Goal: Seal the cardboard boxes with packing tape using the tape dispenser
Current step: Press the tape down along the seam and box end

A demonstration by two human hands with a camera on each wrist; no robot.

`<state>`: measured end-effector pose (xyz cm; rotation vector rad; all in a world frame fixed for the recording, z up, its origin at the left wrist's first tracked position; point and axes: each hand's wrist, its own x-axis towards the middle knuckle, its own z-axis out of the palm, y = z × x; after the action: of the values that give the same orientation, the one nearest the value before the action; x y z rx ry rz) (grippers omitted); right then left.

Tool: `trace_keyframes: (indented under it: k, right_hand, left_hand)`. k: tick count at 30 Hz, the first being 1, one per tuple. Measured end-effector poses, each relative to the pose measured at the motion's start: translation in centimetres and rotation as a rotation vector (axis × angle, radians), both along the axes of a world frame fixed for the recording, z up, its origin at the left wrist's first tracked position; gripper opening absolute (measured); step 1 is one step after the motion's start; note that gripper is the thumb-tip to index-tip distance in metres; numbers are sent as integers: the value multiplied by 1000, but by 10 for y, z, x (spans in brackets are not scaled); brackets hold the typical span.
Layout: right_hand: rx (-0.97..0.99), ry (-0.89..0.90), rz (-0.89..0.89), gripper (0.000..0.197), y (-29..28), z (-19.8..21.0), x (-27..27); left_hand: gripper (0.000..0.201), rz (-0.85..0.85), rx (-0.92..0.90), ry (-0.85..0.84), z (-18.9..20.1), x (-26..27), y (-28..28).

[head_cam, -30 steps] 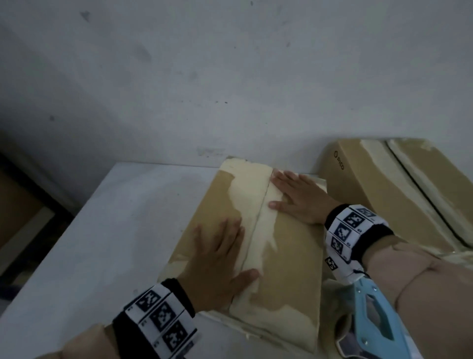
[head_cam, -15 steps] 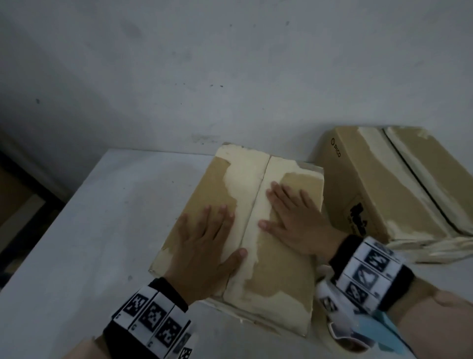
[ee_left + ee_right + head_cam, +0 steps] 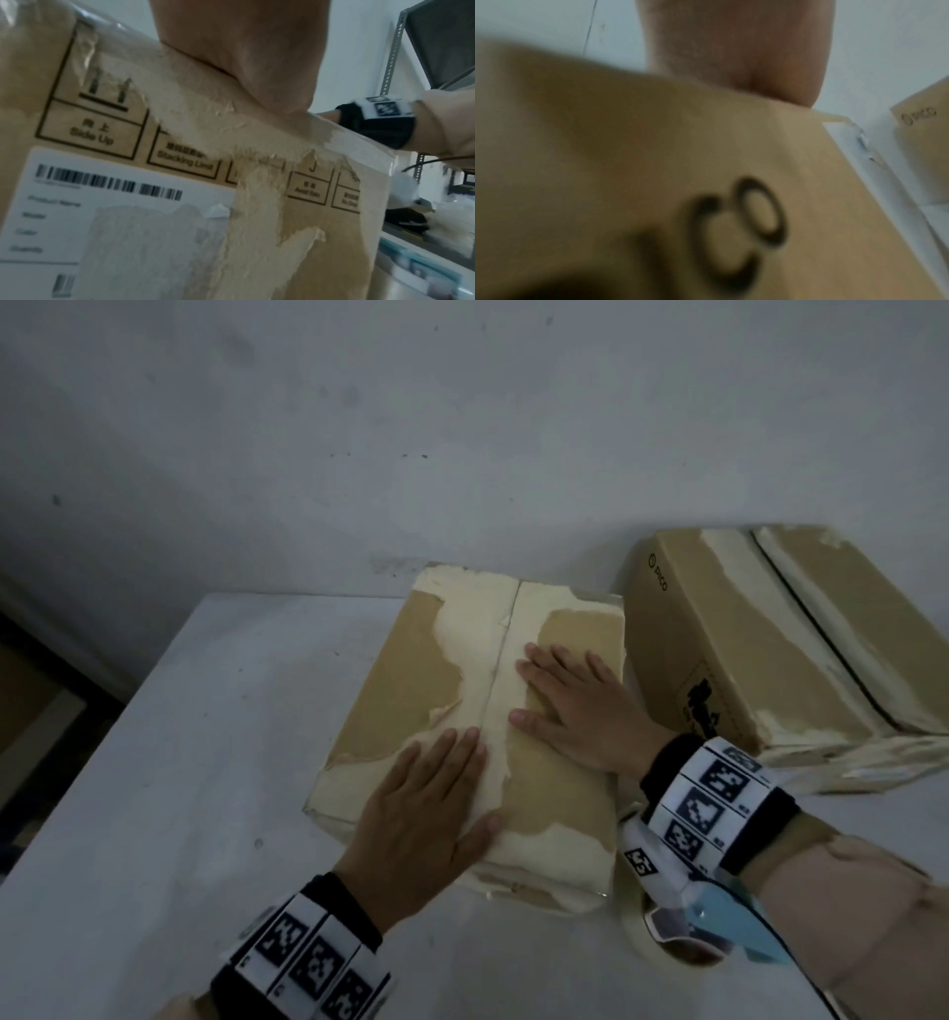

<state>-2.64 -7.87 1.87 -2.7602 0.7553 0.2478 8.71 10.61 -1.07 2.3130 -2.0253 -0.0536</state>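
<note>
We see a white table (image 3: 154, 788) filling the lower frame. At centre lies a cardboard box (image 3: 411, 670); our left hand (image 3: 426, 819) and right hand (image 3: 580, 711) press flat, fingers straight, beside its seam. The tape dispenser (image 3: 719, 927) sits lower right.

A white table (image 3: 154, 762) stands against a scuffed white wall (image 3: 462, 428).
</note>
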Motion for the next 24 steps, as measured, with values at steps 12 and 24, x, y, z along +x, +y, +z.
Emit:
trace_keyframes:
  k: [12, 24]
  right_hand:
    - [-191, -248, 111, 57, 63, -34, -48]
    - [-231, -388, 360, 46, 41, -48, -53]
  left_hand:
    - [69, 73, -46, -27, 0, 14, -30]
    - [65, -248, 92, -119, -1, 36, -22]
